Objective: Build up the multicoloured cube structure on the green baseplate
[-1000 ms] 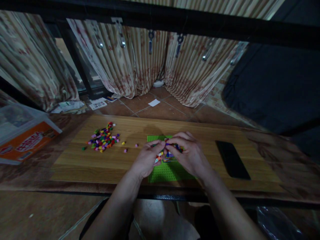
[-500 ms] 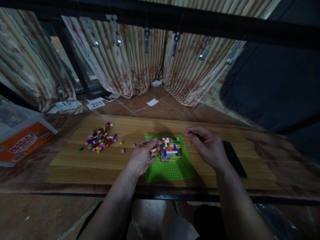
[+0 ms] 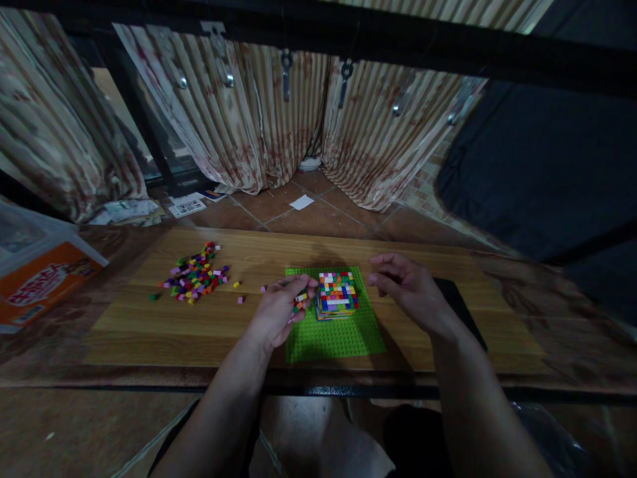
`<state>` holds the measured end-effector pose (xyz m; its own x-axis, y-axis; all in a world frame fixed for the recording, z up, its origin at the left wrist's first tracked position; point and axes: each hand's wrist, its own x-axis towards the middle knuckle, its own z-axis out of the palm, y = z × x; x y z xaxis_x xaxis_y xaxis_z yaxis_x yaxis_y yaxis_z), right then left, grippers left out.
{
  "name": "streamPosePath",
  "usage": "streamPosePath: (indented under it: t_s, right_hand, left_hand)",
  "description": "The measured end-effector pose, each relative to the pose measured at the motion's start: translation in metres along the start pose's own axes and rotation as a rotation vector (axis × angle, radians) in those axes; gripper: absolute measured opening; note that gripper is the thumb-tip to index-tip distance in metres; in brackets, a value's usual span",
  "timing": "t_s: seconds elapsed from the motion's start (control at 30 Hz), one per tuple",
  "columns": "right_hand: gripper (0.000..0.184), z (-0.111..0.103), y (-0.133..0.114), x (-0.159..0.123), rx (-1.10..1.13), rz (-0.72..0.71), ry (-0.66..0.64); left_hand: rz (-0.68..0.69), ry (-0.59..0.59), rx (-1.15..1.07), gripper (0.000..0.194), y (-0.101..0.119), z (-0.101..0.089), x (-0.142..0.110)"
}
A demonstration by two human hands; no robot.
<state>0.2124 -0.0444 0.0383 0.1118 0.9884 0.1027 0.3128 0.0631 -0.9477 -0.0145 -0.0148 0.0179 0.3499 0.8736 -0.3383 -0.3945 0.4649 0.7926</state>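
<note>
A block of many-coloured building bricks (image 3: 337,293) stands on a green studded baseplate (image 3: 343,342). My left hand (image 3: 279,307) is at the block's left side, closed around several small bricks (image 3: 299,304) in orange, white, green and pink. To the right of the baseplate, my right hand (image 3: 405,285) is held above the table with thumb and fingertips drawn together. Whatever is between those fingertips is hidden from view.
Loose bricks (image 3: 196,275) lie heaped on the wooden board (image 3: 164,338) at the left, with a few strays nearby. A dark flat object (image 3: 462,309) lies beyond my right wrist. At the far left stands a plastic tub (image 3: 50,272) with an orange label.
The purple brick that showed at my right fingertips is out of sight now, and those fingers have curled. My left hand stays beside the block. The whole view has shifted slightly.
</note>
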Motion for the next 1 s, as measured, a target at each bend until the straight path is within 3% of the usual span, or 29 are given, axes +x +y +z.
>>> streamPosePath:
  t_s: [0.27, 0.6, 1.0]
  right_hand:
    - [0.021, -0.001, -0.003, 0.0, -0.035, 0.085, -0.069]
    - [0.017, 0.005, 0.01, 0.0, -0.153, 0.037, -0.165]
    - [0.022, 0.014, 0.013, 0.007, -0.061, 0.054, -0.139]
  left_hand:
    - [0.001, 0.007, 0.0, 0.023, 0.0, -0.001, 0.001]
    - [-0.005, 0.014, 0.007, 0.022, 0.001, 0.0, 0.0]
    - [-0.011, 0.033, -0.008, 0.019, 0.001, -0.002, -0.001]
